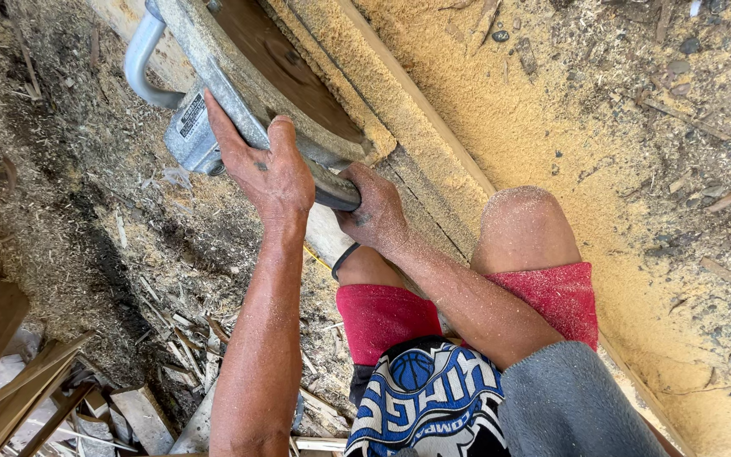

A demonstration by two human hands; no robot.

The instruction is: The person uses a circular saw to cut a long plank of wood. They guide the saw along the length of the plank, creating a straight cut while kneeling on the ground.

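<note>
Leftmost, offcuts [35, 398] lie piled on the sawdust-strewn floor [103, 211]. Next, the left hand [271, 173] lies flat-fingered on the grey metal frame [213, 72] of a saw machine, its grip loose, thumb hooked over the edge. Just right, the right hand [374, 211] has its grip wrapped round the frame's black-sleeved handle [336, 196]. That frame runs up-left, away from both hands, alongside a sawdust-coated plank [365, 93].

Left hand [268, 169] extended up, fingers flat, thumb hooked, forearm straight and dusty. Right hand [374, 211] curled in a closed grip, black band on wrist, elbow bent, grey sleeve at upper arm. Both knees bent, red shorts.
</note>
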